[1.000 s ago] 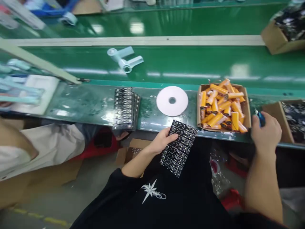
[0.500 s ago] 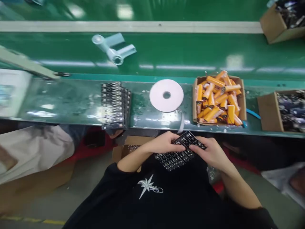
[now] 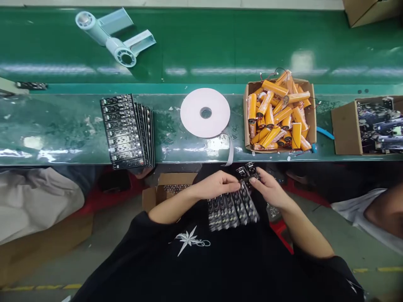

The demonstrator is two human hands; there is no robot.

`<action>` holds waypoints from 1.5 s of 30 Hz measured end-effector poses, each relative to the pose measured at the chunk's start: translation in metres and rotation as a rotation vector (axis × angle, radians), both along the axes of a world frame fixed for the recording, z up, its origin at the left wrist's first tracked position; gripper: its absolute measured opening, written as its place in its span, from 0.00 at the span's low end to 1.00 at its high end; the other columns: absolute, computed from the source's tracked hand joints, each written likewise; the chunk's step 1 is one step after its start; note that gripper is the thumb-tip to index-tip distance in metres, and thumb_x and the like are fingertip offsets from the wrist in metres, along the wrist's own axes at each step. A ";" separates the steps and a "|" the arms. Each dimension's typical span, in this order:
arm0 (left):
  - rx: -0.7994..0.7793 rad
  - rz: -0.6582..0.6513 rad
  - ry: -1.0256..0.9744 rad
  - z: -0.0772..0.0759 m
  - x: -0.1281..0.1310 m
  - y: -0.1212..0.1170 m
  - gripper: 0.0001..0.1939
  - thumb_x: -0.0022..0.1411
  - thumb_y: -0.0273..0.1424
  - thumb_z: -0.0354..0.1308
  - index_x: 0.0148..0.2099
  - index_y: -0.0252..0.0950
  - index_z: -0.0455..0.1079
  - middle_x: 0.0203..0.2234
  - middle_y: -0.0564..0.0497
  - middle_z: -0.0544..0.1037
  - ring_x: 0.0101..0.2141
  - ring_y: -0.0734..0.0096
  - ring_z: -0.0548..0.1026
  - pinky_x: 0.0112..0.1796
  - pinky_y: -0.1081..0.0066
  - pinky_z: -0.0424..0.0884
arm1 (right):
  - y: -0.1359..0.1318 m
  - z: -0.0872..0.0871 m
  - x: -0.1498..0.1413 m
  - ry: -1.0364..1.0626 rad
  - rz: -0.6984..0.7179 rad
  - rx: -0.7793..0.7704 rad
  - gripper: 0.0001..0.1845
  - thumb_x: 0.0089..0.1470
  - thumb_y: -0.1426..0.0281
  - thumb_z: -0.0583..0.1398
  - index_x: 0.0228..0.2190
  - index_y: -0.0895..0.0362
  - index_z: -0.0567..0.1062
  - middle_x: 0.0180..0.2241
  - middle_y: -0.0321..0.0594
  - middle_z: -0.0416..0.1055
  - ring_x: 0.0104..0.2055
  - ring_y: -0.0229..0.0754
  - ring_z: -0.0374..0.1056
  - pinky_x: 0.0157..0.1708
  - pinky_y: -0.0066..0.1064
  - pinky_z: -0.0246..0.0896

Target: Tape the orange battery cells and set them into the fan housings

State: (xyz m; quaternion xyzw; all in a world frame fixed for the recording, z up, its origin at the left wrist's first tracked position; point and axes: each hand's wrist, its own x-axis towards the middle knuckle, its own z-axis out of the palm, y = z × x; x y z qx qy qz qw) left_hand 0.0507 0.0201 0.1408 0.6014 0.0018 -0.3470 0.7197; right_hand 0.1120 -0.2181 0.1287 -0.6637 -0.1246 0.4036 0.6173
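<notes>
A black circuit board panel (image 3: pixel 231 209), made up of several narrow strips, hangs over my lap just off the bench edge. My left hand (image 3: pixel 220 184) is closed on its upper edge, thumb and finger pinching it. My right hand (image 3: pixel 267 186) grips the panel's right end, where narrow board pieces (image 3: pixel 247 170) stick up between the hands at an angle to the rest. Whether these pieces are separate from the panel I cannot tell. The panel's lower part is blurred. On the bench to the left leans a stack of similar circuit board panels (image 3: pixel 122 132).
A white tape roll (image 3: pixel 192 113) lies on the bench (image 3: pixel 176 147), its loose end over the edge. Beside it stand a carton of orange battery packs (image 3: pixel 280 117) and a carton of dark parts (image 3: pixel 346 130). Light-blue plastic housings (image 3: pixel 110 40) lie behind. People sit on both sides.
The panel has turned so its strips hang more upright, and narrow pieces now stand at an angle between my hands. The whole view has shifted, with the bench appearing nearer.
</notes>
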 end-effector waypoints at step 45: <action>0.239 0.161 -0.266 -0.002 0.002 0.002 0.35 0.73 0.62 0.51 0.25 0.39 0.60 0.18 0.57 0.60 0.21 0.75 0.58 0.25 0.71 0.55 | -0.002 -0.013 -0.025 0.058 -0.189 0.012 0.27 0.52 0.45 0.76 0.37 0.55 0.83 0.34 0.42 0.84 0.34 0.49 0.79 0.40 0.39 0.78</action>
